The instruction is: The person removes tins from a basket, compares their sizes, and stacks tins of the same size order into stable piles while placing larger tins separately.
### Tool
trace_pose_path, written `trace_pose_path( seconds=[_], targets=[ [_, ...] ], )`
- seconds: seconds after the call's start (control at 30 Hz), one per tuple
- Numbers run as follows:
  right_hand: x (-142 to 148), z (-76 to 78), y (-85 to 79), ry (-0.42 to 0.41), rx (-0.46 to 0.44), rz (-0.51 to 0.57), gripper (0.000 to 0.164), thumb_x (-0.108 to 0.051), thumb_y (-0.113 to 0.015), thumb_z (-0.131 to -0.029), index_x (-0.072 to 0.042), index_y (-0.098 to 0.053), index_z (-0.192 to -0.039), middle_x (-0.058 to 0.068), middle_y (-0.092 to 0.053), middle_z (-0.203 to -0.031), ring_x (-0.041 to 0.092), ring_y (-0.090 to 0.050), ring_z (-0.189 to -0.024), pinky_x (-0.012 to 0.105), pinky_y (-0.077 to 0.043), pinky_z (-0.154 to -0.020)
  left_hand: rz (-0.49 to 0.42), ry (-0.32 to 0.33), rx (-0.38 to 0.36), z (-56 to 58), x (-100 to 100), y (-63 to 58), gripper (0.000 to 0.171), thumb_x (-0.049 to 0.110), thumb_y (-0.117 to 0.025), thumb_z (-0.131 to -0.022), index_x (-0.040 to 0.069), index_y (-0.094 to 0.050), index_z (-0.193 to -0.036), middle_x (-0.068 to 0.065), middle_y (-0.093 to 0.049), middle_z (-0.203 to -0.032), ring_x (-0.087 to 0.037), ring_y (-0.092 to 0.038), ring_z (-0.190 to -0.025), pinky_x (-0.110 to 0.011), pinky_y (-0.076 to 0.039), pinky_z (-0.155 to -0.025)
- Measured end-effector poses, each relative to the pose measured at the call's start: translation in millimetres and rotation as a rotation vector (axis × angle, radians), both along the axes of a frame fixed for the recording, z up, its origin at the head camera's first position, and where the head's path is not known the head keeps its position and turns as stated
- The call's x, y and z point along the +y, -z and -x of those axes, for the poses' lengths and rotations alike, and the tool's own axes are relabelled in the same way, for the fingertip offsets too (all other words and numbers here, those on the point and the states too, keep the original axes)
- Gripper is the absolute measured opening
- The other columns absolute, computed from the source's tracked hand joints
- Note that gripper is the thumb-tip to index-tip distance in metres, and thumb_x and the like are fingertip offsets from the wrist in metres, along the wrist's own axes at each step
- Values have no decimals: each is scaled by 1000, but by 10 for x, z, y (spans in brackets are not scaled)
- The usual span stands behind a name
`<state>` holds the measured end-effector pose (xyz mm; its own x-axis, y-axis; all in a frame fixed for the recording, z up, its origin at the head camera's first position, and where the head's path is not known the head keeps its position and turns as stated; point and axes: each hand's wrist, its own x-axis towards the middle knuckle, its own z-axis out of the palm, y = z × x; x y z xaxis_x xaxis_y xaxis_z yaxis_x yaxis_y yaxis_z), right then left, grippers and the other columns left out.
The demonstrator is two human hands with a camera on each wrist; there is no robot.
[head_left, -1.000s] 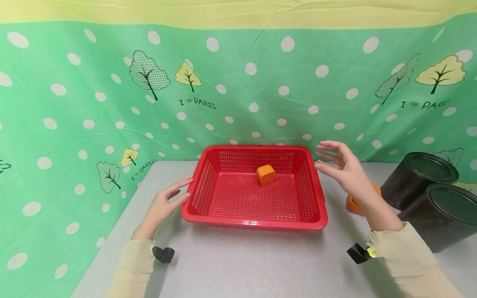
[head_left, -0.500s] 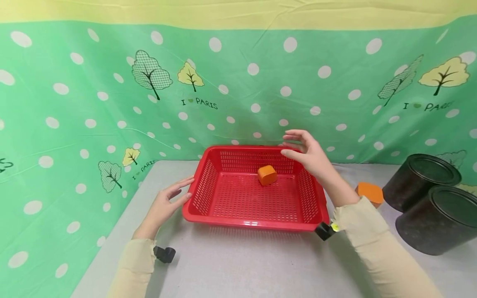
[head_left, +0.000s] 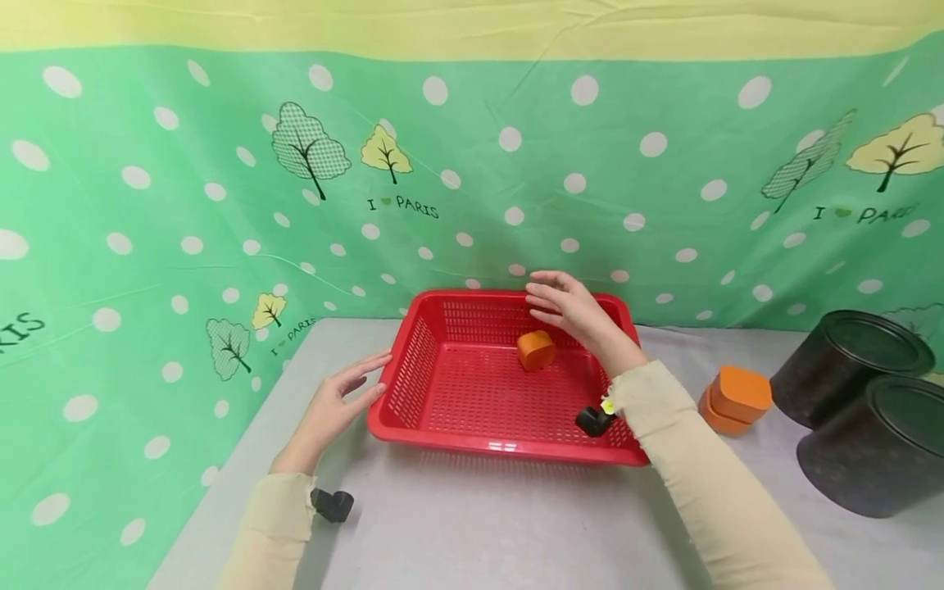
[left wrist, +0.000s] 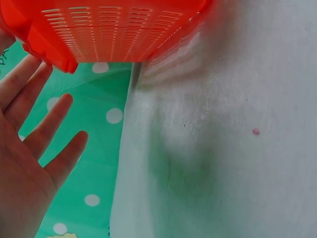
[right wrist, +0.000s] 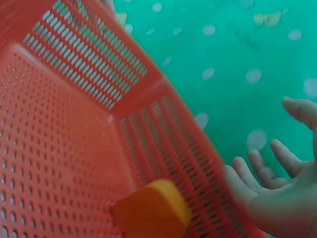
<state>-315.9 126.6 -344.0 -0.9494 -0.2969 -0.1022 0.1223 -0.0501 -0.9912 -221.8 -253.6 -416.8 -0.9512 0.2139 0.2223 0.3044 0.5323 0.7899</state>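
Note:
A red plastic basket point(head_left: 472, 397) with slotted walls stands at the back of the table. Inside it, near the far wall, lies an orange block point(head_left: 536, 351) with rounded corners. My left hand point(head_left: 329, 412) has its fingertips at the basket's left rim, thumb apart from the other fingers. In the left wrist view the spread fingers point(left wrist: 49, 126) reach toward the rim. My right hand point(head_left: 569, 310) hovers over the basket's far side, above the block, holding nothing. The right wrist view has its fingers point(right wrist: 265, 171) spread beside the far wall. My right forearm hides part of the basket's right wall.
To the right of the basket, two orange pieces point(head_left: 740, 395) sit stacked on the table. Two dark lidded cans point(head_left: 848, 369) stand further right. A green dotted cloth point(head_left: 509, 188) hangs behind and on the left. Bare grey tabletop point(head_left: 479, 524) lies in front.
My right hand has moved left from beside the basket's right rim to over its far side. The stacked orange pieces are now uncovered. My left hand stays at the left rim.

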Motion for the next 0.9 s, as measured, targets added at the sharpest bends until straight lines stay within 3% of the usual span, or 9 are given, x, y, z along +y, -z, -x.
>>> trace_pose_path(
  seconds=[0.1, 0.3, 0.43, 0.73, 0.9],
  targets=[
    [11, 36, 71, -16, -50, -37, 58, -31, -50, -104, -1, -32, -150, 21, -39, -154, 36, -39, -145, 49, -34, -122, -4, 2, 1, -9, 13, -13, 48, 26, -67, -96, 21, -57, -142, 0, -52, -151, -26, -40, -146, -53, -39, -117],
    [-41, 63, 186, -108, -62, -250, 62, -41, -47, -104, -1, -35, -150, 22, -41, -154, 36, -34, -148, 52, -24, -126, -2, -5, 3, -13, 8, -20, 48, 26, -68, -96, 22, -57, -142, 0, -52, -152, -26, -41, -145, -52, -39, -117],
    [-82, 72, 266, -164, -46, -346, 56, -36, -47, -105, 1, -43, -147, 23, -45, -152, 35, -40, -143, 48, -36, -119, 12, -9, 3, 0, 2, 5, 48, 26, -68, -95, 22, -57, -142, 1, -52, -151, -25, -41, -145, -51, -41, -116],
    [-137, 82, 400, -273, 149, -671, 42, -4, -64, -91, 4, -58, -132, 23, -59, -134, 32, -57, -118, 32, -51, -96, 21, -16, 2, -2, -2, 5, 47, 27, -67, -96, 23, -57, -142, 1, -52, -152, -25, -40, -146, -51, -41, -116],
    [-178, 67, 455, -268, 170, -748, 36, -10, -65, -95, 0, -61, -129, 21, -62, -127, 27, -59, -106, 30, -54, -86, 25, -18, 2, -5, 10, 0, 47, 27, -68, -96, 22, -57, -142, 1, -52, -151, -25, -40, -146, -51, -41, -116]
  ],
)
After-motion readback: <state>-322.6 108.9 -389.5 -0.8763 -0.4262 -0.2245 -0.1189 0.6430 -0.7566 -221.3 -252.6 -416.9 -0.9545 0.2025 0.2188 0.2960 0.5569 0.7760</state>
